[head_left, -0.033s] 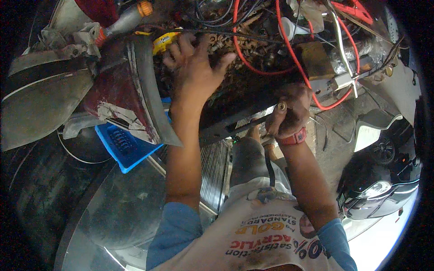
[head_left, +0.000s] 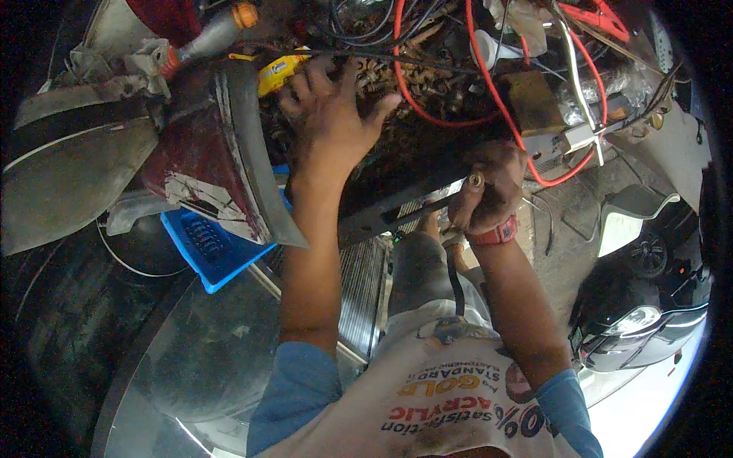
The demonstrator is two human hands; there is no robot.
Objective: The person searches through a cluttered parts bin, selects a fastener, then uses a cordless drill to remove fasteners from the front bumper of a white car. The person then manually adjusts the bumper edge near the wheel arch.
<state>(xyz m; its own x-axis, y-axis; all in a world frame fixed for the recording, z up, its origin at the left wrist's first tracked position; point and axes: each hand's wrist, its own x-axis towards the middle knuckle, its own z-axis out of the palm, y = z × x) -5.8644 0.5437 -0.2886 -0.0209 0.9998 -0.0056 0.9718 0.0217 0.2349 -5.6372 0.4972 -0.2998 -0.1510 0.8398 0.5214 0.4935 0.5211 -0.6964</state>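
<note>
- Evidently, the left hand (head_left: 332,126) reaches past the near edge of the dark, dirt-covered table (head_left: 374,214) to a loose heap of small brown and brass-coloured metal hardware (head_left: 378,72); its fingers are spread and bent, with the thumb held apart, and nothing grasped shows, though the fingertips are partly lost among the pieces.
- The right hand (head_left: 496,187), with a red wristwatch (head_left: 500,231) at its wrist, stays above the near edge; its fingers close on a small round brass-coloured metal piece (head_left: 476,180), its end turned upward, probably so it can be seen while the other hand is among the loose parts.
- A flat yellow object (head_left: 279,72) lies just beyond the left fingertips, perhaps pushed aside to bare the heap.
- A curved maroon panel with a grey rim (head_left: 195,153) stands left of the left forearm; a red cable (head_left: 546,182) loops right of the heap, past the right hand.
- Of the containers, a shallow blue plastic tray (head_left: 229,263) sits partly under the panel, with dark slots or small parts inside, too unclear to tell apart.
- A translucent bottle with an orange cap (head_left: 214,34) leans at the far left; its contents cannot be made out.
</note>
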